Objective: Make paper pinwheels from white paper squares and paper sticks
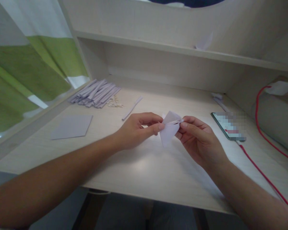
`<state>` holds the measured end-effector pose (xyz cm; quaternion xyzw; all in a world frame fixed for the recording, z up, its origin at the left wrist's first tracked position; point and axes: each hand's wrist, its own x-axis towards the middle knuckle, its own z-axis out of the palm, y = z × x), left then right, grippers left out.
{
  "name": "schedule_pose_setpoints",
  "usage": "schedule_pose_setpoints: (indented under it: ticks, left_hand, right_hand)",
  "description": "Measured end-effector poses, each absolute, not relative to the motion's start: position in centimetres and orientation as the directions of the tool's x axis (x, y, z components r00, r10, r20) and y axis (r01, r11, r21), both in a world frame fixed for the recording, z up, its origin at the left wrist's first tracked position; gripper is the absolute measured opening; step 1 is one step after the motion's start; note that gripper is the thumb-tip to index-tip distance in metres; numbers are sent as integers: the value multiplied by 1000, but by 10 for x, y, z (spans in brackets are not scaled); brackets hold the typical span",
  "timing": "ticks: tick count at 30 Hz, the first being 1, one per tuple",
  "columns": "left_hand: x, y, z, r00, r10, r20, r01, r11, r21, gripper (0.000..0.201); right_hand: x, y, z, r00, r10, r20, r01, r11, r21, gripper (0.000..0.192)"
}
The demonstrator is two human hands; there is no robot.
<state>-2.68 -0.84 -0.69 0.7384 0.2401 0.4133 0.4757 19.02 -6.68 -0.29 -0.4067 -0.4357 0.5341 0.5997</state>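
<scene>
A small pale lilac sheet of paper [168, 129], partly folded into a pointed shape, is held just above the light wooden desk [139, 166]. My left hand [136, 129] pinches its left edge with thumb and fingers. From the other side, my right hand [198, 137] grips its right edge near the top fold. Both hands meet at the middle of the desk.
A pile of several rolled paper strips [94, 93] lies at the back left, with a single strip [132, 108] nearby and a flat square sheet [72, 126] at the left. A phone [228, 126] with a red cable [261, 169] lies at the right. A shelf [182, 49] runs overhead.
</scene>
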Motion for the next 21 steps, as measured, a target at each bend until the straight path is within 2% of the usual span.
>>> schedule_pose_setpoints:
  ticks: [9,14,17,21]
  left_hand:
    - [-27,-6,-8,542,746,387,-4,-459,889,21]
    - [-28,-7,-6,526,745,410,19,-492,870,20]
    - [-28,-7,-5,520,744,419,20,-500,866,20]
    - [-27,-5,-6,518,761,390,5,-459,888,23]
  right_hand:
    - [192,-68,-9,112,975,190,-107,202,-974,10]
    - [193,-69,-11,135,954,269,-71,280,-957,21]
    - [190,-72,-10,143,945,295,24,295,-955,26]
    - [188,-76,-9,134,923,360,182,334,-925,16]
